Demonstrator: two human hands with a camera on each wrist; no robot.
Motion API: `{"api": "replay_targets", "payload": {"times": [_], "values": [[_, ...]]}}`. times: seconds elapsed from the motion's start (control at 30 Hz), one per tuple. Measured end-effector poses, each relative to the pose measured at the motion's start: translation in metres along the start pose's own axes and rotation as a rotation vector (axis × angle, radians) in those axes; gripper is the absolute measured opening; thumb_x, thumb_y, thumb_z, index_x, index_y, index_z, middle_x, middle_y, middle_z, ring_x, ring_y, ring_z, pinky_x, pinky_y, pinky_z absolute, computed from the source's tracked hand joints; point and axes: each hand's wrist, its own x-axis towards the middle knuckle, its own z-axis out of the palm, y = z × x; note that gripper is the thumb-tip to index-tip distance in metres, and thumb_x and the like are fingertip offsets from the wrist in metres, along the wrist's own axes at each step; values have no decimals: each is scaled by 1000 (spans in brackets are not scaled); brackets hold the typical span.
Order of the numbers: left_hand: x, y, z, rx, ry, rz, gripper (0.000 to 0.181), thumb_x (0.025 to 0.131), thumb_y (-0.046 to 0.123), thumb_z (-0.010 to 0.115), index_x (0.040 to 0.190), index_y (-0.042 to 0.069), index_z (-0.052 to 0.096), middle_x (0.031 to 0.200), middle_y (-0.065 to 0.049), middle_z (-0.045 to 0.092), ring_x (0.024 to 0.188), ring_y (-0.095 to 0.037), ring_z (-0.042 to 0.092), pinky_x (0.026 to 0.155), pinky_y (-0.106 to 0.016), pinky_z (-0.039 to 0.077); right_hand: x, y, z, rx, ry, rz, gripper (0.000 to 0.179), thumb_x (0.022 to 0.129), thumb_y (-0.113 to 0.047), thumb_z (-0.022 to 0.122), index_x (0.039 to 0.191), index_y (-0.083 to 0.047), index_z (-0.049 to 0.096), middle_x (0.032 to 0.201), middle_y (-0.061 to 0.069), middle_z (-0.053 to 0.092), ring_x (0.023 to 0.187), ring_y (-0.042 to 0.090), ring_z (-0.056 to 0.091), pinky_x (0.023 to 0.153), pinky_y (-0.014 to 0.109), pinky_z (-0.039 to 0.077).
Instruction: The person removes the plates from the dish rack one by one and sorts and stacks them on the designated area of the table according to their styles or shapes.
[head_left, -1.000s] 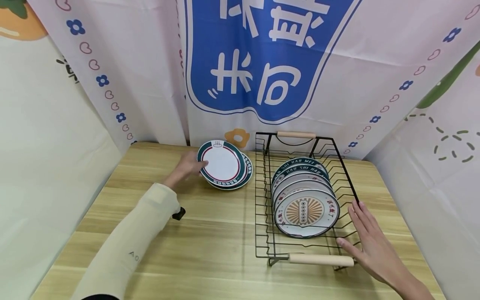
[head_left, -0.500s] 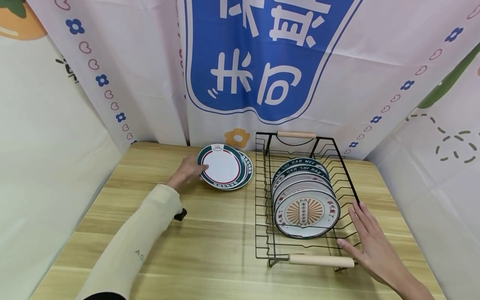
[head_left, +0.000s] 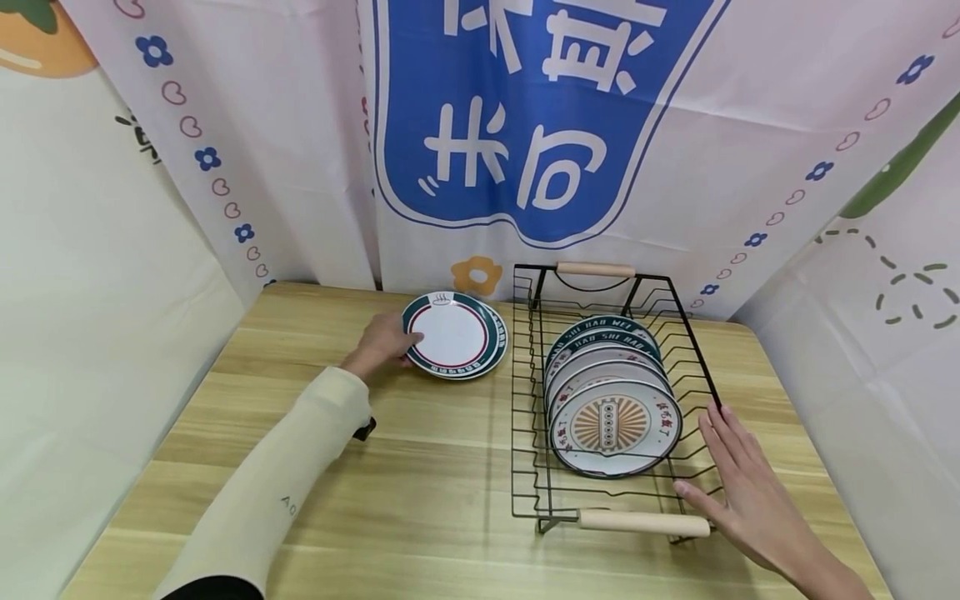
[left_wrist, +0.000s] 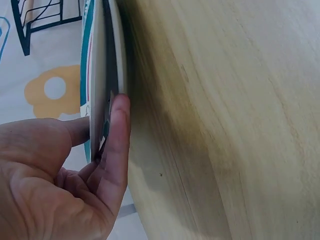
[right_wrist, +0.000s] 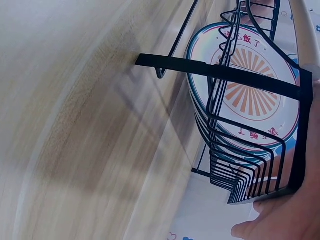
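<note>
My left hand [head_left: 384, 340] holds the left edge of a white plate [head_left: 450, 333] with a green rim and red ring, thumb on top. A second plate [head_left: 501, 340] lies under it, mostly covered. Seen from the left wrist, the edges of the upper plate [left_wrist: 97, 65] and lower plate [left_wrist: 118, 55] stand slightly apart, with fingers [left_wrist: 116, 135] at the lower one's edge. On the right, my right hand [head_left: 757, 500] rests with straight fingers on the side rail of a black wire dish rack [head_left: 528, 500]. Several plates [head_left: 615, 429] lean upright in a row inside it.
The rack has wooden handles, one in front [head_left: 643, 522] and one at the back [head_left: 596, 269]. A wooden table [head_left: 397, 500] carries everything. Printed cloth [head_left: 300, 167] hangs behind and along both sides of the table.
The upper plate has moved right and lower, so it overlaps the plate beneath more fully. My left hand moved with it. My right hand stays at the rack's side.
</note>
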Motion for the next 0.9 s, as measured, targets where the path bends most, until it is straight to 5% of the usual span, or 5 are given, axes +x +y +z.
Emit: {"api": "replay_targets", "payload": {"times": [0.17,0.37,0.63,0.9], "values": [[2,0,2,36,-18,-37,37,106,21,65,124,-11,61,67,-10,71,48,-13,66,46,-22,51,0,-1,-1,-19,-19,3,100,93,-45,75,163,7,26,176,17,11,164,17,-8,127,25,-11],[3,2,5,59,-33,-89,34,105,26,67,107,-7,66,62,-7,69,51,-16,69,45,-21,49,1,0,-2,-35,-26,2,101,93,-48,74,163,8,27,176,17,12,164,16,-7,128,28,-10],[3,5,10,101,-39,-137,35,105,30,67,103,-5,68,67,-11,72,55,-18,71,44,-22,45,5,4,-3,-31,-46,22,100,95,-47,74,162,9,27,172,28,19,164,21,-5,128,29,-12],[0,9,13,205,-11,-128,42,105,39,65,102,-3,69,70,-11,70,60,-21,71,51,-28,47,11,8,-3,-28,-56,25,98,96,-49,72,161,11,28,169,31,23,164,22,-4,129,34,-12]]}}
